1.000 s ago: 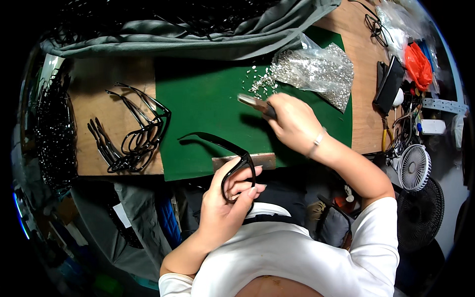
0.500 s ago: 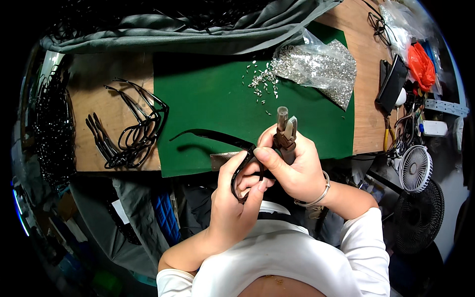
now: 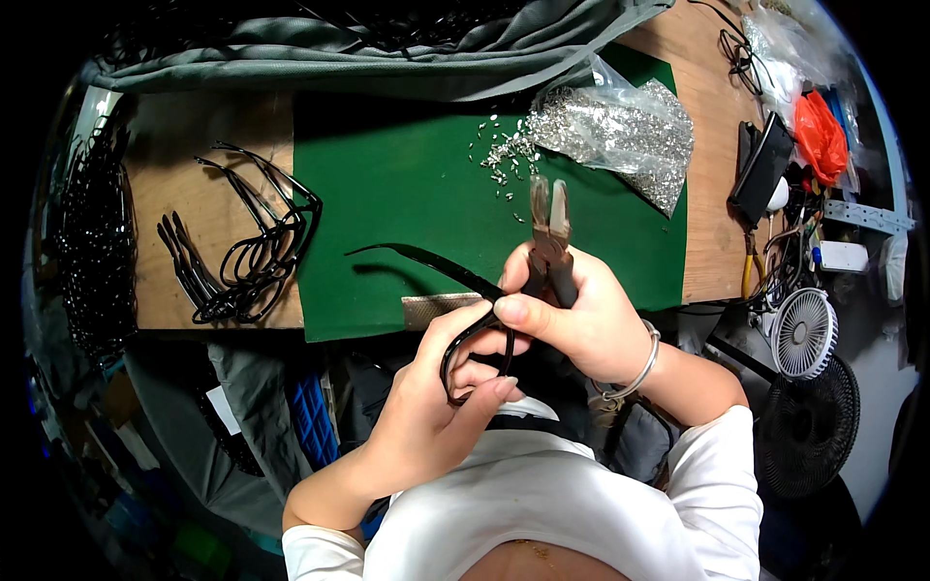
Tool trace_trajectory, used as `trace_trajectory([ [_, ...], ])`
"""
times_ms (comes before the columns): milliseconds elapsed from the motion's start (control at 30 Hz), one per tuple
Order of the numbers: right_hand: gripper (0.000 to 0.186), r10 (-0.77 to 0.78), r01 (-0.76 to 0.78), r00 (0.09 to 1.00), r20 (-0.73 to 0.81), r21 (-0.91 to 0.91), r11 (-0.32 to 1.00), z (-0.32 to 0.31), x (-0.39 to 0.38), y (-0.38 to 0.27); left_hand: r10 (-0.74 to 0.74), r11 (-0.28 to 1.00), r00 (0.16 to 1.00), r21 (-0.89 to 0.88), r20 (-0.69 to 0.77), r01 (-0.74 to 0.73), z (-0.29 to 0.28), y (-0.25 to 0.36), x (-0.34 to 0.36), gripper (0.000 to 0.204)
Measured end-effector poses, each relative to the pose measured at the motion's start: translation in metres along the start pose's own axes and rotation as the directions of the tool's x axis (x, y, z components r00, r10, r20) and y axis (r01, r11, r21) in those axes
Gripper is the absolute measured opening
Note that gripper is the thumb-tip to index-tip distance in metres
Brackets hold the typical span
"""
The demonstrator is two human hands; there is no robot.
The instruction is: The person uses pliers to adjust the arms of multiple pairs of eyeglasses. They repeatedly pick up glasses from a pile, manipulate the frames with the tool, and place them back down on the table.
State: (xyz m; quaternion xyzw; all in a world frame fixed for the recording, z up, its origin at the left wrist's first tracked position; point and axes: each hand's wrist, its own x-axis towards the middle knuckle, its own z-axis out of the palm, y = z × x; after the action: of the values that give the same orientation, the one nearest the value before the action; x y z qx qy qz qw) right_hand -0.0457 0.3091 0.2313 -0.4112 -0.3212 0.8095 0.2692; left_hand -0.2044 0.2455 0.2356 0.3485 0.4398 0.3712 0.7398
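My left hand (image 3: 412, 416) is closed round the rim of a black glasses frame (image 3: 436, 264), held in front of my chest at the table's near edge. One temple of the frame sticks out to the left over the green mat. My right hand (image 3: 605, 315) grips a pair of pliers (image 3: 551, 237) with its jaws upward and slightly parted, nothing visible between them. The right thumb touches the frame near its hinge corner. Behind the jaws lie small silvery metal pieces (image 3: 509, 157), spilled from a clear plastic bag (image 3: 610, 121).
Several black glasses frames (image 3: 262, 254) lie nested on the wood at left. The green mat (image 3: 387, 184) covers the table's middle, with grey cloth (image 3: 387, 73) behind it. At right are a black phone-like slab (image 3: 760, 174), an orange-red bag (image 3: 820, 137), cables and a small white fan (image 3: 804, 334).
The pliers have turned and risen a little, so both jaws now show apart. My left hand has shifted slightly left and down with the glasses frame. The whole view has moved slightly.
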Motion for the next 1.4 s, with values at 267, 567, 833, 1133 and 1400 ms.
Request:
trace_trajectory([
  [267,0.020,0.055,-0.053,0.998,0.038,-0.059,0.997,0.000,0.000,-0.001,-0.082,0.967,0.997,-0.242,0.015,0.083,-0.002,0.003,-0.004,0.054],
  [567,0.024,0.098,0.048,0.977,0.190,-0.641,0.766,-0.021,-0.018,-0.017,-0.153,0.939,0.981,-0.291,0.117,0.181,-0.017,0.016,-0.018,0.051],
  [833,0.028,0.301,0.105,0.886,0.352,-0.786,0.610,-0.020,-0.016,-0.024,-0.158,0.950,0.981,-0.253,0.112,0.182,-0.018,0.012,-0.020,0.044],
  [1133,0.028,0.255,0.190,0.912,0.322,-0.880,0.435,-0.015,-0.010,-0.025,-0.213,0.960,0.974,-0.167,0.074,0.223,-0.012,0.010,-0.020,0.040],
  [1400,0.039,0.262,0.119,0.932,0.251,-0.893,0.433,-0.018,-0.011,-0.026,-0.194,0.965,0.979,-0.168,0.064,0.202,-0.005,0.011,-0.017,0.042],
])
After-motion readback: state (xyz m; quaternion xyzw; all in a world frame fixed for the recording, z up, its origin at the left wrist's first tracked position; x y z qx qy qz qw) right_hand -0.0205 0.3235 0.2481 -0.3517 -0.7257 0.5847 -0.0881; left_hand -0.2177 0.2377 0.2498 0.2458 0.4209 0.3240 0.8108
